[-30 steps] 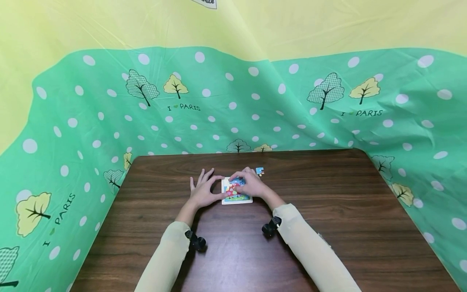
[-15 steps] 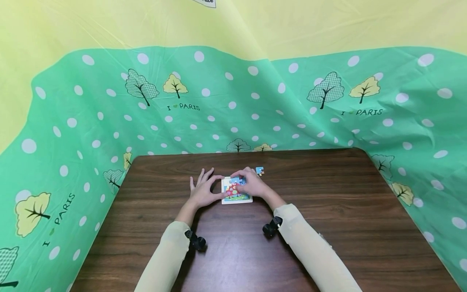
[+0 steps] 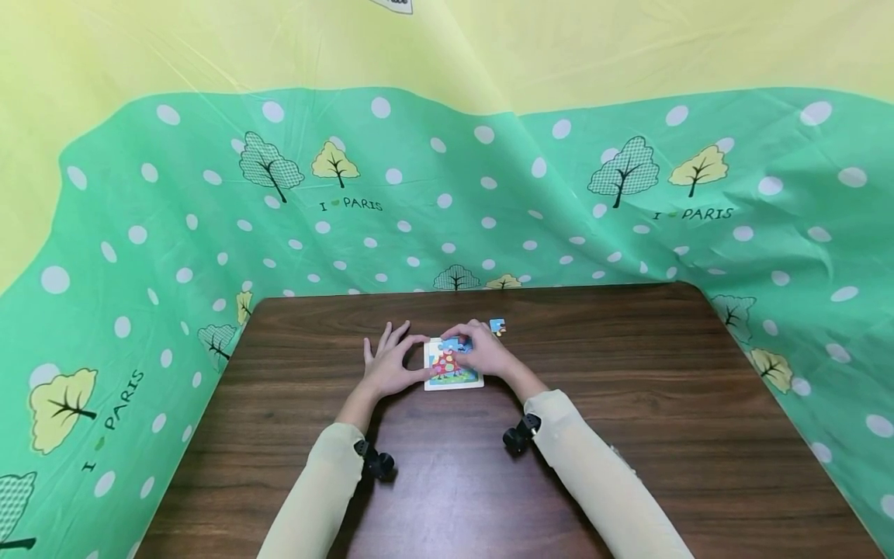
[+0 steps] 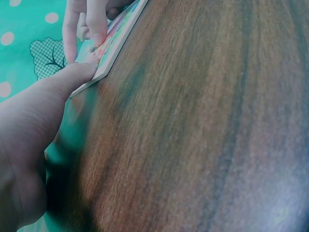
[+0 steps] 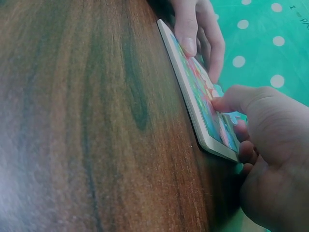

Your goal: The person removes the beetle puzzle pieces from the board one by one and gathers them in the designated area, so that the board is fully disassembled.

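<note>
A small jigsaw puzzle board point(image 3: 452, 386) with a white rim and a red, blue and green picture lies on the table. My left hand point(image 3: 389, 373) holds its left side, thumb on the lower part and index finger at the upper left corner; the other fingers spread away. Over the upper right part, my right hand point(image 3: 486, 351) pinches a blue puzzle piece point(image 3: 452, 344) between thumb and index finger. In the right wrist view the right thumb point(image 5: 224, 102) touches the picture. Whether the blue piece is seated or raised is hard to tell. Another blue puzzle piece point(image 3: 497, 327) lies just beyond my right hand.
The brown wooden table point(image 3: 628, 435) extends around the board, its far edge close behind the loose piece. A green and yellow patterned cloth point(image 3: 447, 171) hangs behind and at both sides. Black wrist cameras point(image 3: 377, 460) sit on both sleeves.
My right thumb and fingers have shifted slightly, and more of the red picture shows beside the thumb. The blue piece under them moved a little toward the top edge. My left hand stays still.
</note>
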Demonstrator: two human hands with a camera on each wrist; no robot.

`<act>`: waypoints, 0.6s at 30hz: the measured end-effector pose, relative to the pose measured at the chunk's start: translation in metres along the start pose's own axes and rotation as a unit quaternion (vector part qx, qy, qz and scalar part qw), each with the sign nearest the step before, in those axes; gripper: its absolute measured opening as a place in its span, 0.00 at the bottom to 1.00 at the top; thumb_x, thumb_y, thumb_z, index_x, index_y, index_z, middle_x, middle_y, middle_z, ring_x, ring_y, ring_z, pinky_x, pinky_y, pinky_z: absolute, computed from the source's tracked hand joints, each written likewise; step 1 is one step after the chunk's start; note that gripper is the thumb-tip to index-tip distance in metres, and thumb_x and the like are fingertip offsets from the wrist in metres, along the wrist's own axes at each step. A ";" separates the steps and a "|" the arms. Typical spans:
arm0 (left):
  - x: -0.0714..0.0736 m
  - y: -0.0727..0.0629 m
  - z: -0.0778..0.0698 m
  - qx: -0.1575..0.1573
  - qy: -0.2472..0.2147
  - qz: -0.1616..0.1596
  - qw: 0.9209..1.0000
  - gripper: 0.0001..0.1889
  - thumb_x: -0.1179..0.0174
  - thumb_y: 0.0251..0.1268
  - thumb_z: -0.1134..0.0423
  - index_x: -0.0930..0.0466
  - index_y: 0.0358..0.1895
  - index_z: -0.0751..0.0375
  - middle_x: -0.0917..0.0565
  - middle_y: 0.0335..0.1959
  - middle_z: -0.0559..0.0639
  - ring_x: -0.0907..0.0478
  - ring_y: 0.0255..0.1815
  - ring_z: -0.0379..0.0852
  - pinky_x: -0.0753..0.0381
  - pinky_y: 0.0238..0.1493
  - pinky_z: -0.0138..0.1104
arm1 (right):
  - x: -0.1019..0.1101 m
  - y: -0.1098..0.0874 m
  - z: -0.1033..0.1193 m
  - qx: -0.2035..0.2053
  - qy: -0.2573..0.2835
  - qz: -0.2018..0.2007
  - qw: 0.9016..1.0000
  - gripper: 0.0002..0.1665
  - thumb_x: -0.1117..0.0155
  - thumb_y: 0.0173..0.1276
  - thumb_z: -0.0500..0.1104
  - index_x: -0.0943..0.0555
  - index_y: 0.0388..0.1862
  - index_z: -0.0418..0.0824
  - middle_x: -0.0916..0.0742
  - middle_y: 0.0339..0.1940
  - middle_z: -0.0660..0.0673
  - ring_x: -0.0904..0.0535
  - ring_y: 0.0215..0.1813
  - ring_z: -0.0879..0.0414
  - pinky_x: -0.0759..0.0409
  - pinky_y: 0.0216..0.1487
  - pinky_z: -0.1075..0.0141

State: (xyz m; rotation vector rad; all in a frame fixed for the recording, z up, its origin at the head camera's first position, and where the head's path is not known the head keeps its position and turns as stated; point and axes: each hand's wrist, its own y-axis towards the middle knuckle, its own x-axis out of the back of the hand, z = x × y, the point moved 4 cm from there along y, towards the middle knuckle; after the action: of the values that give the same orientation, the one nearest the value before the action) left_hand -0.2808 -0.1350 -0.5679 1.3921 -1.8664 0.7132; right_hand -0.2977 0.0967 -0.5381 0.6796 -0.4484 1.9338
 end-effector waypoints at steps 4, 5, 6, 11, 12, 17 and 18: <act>0.001 -0.001 -0.001 -0.001 -0.004 -0.002 1.000 0.39 0.25 0.63 0.30 0.20 0.76 0.33 0.44 0.96 0.52 0.64 0.99 0.65 0.79 0.88 0.78 | 0.000 0.001 0.001 0.012 0.002 -0.002 1.000 0.23 0.26 0.73 0.34 0.11 0.66 0.42 0.20 0.43 0.42 0.28 0.50 0.51 0.31 0.53 0.60; 0.000 -0.001 0.000 -0.001 -0.004 -0.002 1.000 0.39 0.25 0.62 0.30 0.20 0.76 0.33 0.44 0.96 0.52 0.64 1.00 0.65 0.79 0.88 0.78 | 0.000 0.001 0.001 0.014 0.002 -0.003 1.000 0.23 0.26 0.73 0.34 0.11 0.66 0.41 0.20 0.43 0.43 0.29 0.49 0.51 0.32 0.53 0.61; 0.000 -0.001 0.000 -0.001 -0.004 -0.002 1.000 0.39 0.25 0.62 0.30 0.20 0.76 0.33 0.44 0.96 0.52 0.64 1.00 0.65 0.79 0.88 0.78 | 0.000 0.002 0.001 0.016 0.002 -0.003 1.000 0.22 0.26 0.73 0.34 0.11 0.65 0.41 0.20 0.42 0.43 0.29 0.49 0.52 0.32 0.53 0.61; 0.000 -0.001 0.000 -0.001 0.001 -0.005 1.000 0.39 0.25 0.62 0.29 0.21 0.76 0.33 0.44 0.96 0.52 0.63 0.99 0.65 0.78 0.88 0.78 | 0.000 0.003 0.000 0.013 0.002 -0.007 1.000 0.22 0.25 0.73 0.34 0.11 0.65 0.41 0.19 0.41 0.44 0.28 0.48 0.53 0.31 0.52 0.61; 0.000 -0.001 0.000 0.000 0.001 -0.005 1.000 0.39 0.26 0.62 0.29 0.20 0.76 0.33 0.44 0.96 0.52 0.63 0.99 0.65 0.78 0.88 0.78 | 0.000 0.003 0.000 0.010 0.001 -0.007 1.000 0.22 0.25 0.73 0.35 0.10 0.65 0.41 0.19 0.41 0.44 0.28 0.47 0.53 0.31 0.52 0.62; 0.000 -0.001 -0.001 -0.001 0.003 -0.004 1.000 0.38 0.26 0.64 0.30 0.21 0.76 0.34 0.44 0.96 0.53 0.63 0.99 0.66 0.78 0.88 0.78 | 0.000 0.004 0.000 0.004 -0.005 -0.010 1.000 0.23 0.25 0.73 0.33 0.10 0.66 0.39 0.20 0.40 0.45 0.29 0.46 0.53 0.31 0.52 0.62; 0.000 -0.001 -0.001 -0.002 0.003 -0.003 1.000 0.38 0.26 0.64 0.30 0.21 0.76 0.34 0.44 0.96 0.53 0.63 0.99 0.66 0.78 0.88 0.78 | 0.000 0.005 0.000 0.002 -0.006 -0.010 1.000 0.23 0.25 0.72 0.33 0.10 0.65 0.38 0.20 0.39 0.45 0.29 0.46 0.53 0.31 0.52 0.62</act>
State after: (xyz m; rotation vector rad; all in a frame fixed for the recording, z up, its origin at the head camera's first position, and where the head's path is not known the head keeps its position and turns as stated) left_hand -0.2797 -0.1345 -0.5670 1.3925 -1.8569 0.7099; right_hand -0.3020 0.0950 -0.5382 0.6963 -0.4425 1.9128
